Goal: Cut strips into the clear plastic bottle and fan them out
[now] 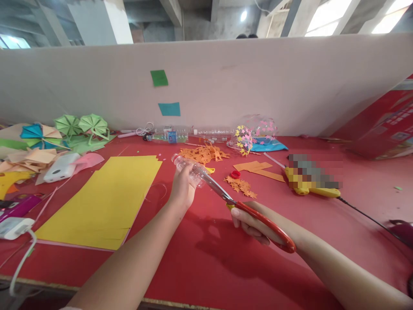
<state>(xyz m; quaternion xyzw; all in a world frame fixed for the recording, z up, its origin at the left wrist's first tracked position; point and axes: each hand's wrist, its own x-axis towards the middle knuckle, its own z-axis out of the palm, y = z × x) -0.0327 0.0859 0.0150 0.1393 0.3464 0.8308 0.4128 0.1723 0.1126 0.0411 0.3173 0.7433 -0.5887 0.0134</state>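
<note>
Mid-frame, the left hand [183, 188] is clamping a clear plastic bottle [191, 167]; the right hand [249, 222] is gripping red scissors [258, 217], blades against it, above bare red table [219, 271].

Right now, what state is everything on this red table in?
Left hand: shut on clear plastic bottle, held above the red table.
Right hand: shut on orange-handled metal scissors, blades at the bottle.
Yellow paper sheet: lying flat.
Orange paper scraps: cut, piled.
Green paper fans: folded.
Blue-labelled clear bottle: on its side.
Yellow glue gun: lying down, corded.
</note>
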